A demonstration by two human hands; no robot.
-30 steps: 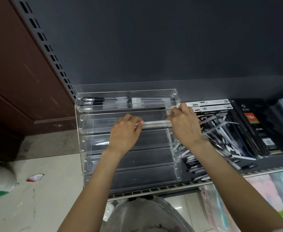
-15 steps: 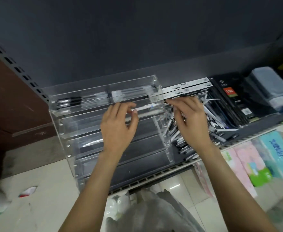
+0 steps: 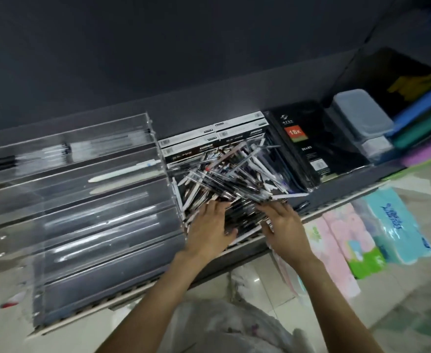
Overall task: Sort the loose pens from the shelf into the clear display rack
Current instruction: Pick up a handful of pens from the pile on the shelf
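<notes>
Two bare hands reach into a heap of loose pens (image 3: 234, 171) on a dark shelf (image 3: 341, 192). The left hand (image 3: 209, 225) and right hand (image 3: 283, 225) rest on the heap's near edge, fingers spread, gripping nothing. Just left stands the clear rack (image 3: 81, 200), one white pen (image 3: 125, 171) in its second tier.

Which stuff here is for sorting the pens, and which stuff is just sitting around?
For the job:
pile of loose pens
clear display rack
white pen already in the rack
left hand
right hand

Just lying about:
black diary
grey plastic boxes
tissue packs
</notes>
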